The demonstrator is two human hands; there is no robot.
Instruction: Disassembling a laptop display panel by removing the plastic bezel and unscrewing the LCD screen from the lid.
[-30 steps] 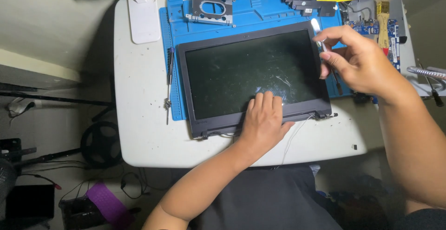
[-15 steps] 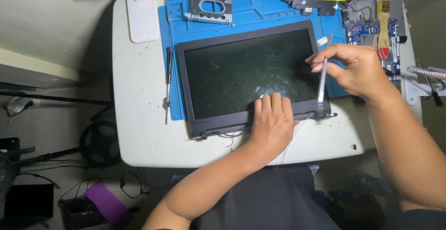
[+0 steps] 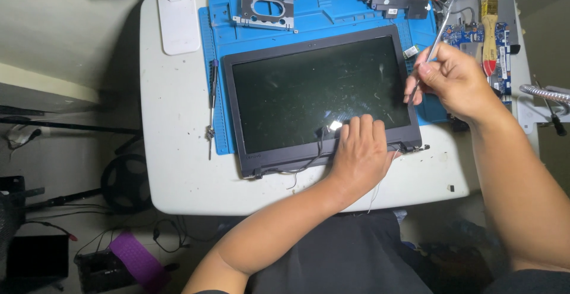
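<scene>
- Both of my hands are at the laptop screen panel [image 3: 320, 92], which lies flat and dark on the blue work mat [image 3: 332, 15] on the white table [image 3: 172, 169].
- My left hand [image 3: 362, 151] rests palm down on the panel's lower bezel, fingers together and stretched flat, fingertips reaching onto the glass; it grips nothing.
- My right hand [image 3: 454, 83] is pinched closed around a thin metal pry tool [image 3: 436, 42], held slanted, its lower tip at the panel's right edge and its upper end pointing toward the back of the table.
- Loose thin cables [image 3: 297, 166] trail from the panel's lower bezel, just beside my left hand.
- A screwdriver [image 3: 211, 107] lies on the mat's left edge, well apart from both hands.
- A metal bracket [image 3: 265, 10] sits on the mat behind the panel.
- A brush [image 3: 488, 27] with a yellow handle lies beyond my right hand, over a blue circuit board [image 3: 504, 48].
</scene>
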